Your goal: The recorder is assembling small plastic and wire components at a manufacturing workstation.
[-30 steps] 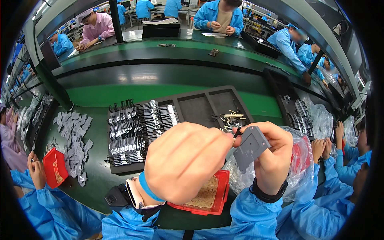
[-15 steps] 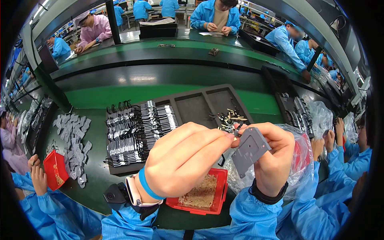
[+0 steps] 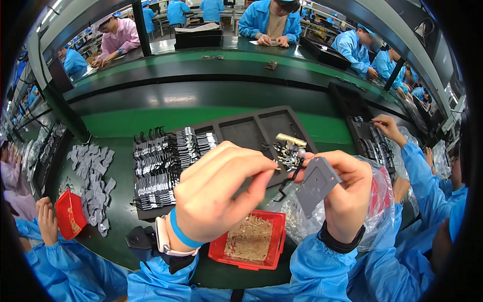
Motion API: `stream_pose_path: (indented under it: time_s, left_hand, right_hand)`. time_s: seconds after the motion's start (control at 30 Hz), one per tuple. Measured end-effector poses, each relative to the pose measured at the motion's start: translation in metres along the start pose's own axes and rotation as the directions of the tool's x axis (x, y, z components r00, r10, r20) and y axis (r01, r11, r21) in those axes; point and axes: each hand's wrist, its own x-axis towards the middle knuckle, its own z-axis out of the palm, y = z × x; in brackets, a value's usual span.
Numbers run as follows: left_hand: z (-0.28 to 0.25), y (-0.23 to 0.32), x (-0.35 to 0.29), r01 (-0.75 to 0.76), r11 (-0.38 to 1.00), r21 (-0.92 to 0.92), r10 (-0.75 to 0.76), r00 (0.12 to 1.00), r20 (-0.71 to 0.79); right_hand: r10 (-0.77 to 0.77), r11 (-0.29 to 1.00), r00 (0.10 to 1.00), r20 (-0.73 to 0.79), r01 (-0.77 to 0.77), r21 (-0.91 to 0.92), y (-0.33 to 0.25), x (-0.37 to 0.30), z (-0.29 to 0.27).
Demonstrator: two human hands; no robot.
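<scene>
Grey plastic plate (image 3: 316, 184), clamped between the right hand's (image 3: 347, 196) thumb and fingers, now sits tilted a little more upright than a second ago, with the left hand (image 3: 219, 199) pinching something thin and pressing in closer at its upper left edge; the fitting seems under way. Below the grip lies a red tray (image 3: 251, 240) of pale small parts. Right of it bulges a clear plastic bag (image 3: 380, 201) over something red. Beyond sits a black compartment tray (image 3: 241, 131).

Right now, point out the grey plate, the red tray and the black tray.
grey plate (image 3: 316, 185), head view, flat face.
red tray (image 3: 275, 251), head view, right rim.
black tray (image 3: 250, 133), head view, empty compartment floor.
</scene>
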Motion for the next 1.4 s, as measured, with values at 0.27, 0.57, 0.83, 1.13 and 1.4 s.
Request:
stream_pose_path:
  time_s: [0.27,0.57,0.83,1.13,1.4]
  left_hand:
    - [0.018,-0.011,-0.034,0.216,0.976,-0.030,-0.100,0.568,0.817]
    - [0.031,-0.015,-0.050,0.204,0.975,0.092,-0.167,0.387,0.907]
    - [0.033,-0.016,-0.052,0.200,0.974,0.108,-0.185,0.418,0.890]
    - [0.034,-0.013,-0.050,0.196,0.976,0.093,-0.171,0.432,0.886]
    - [0.030,-0.009,-0.048,0.149,0.984,0.097,-0.154,0.440,0.885]
  right_hand:
    - [-0.117,0.992,0.983,-0.139,0.109,-0.063,-0.002,0.007,-0.032]
    - [-0.137,0.990,0.982,-0.131,0.133,-0.042,-0.005,0.009,-0.032]
    - [-0.125,0.992,0.985,-0.120,0.120,-0.049,-0.006,0.009,-0.033]
    - [-0.127,0.992,0.985,-0.117,0.122,-0.044,-0.007,0.007,-0.031]
    - [-0.105,0.994,0.990,-0.093,0.102,-0.038,-0.009,0.005,-0.028]
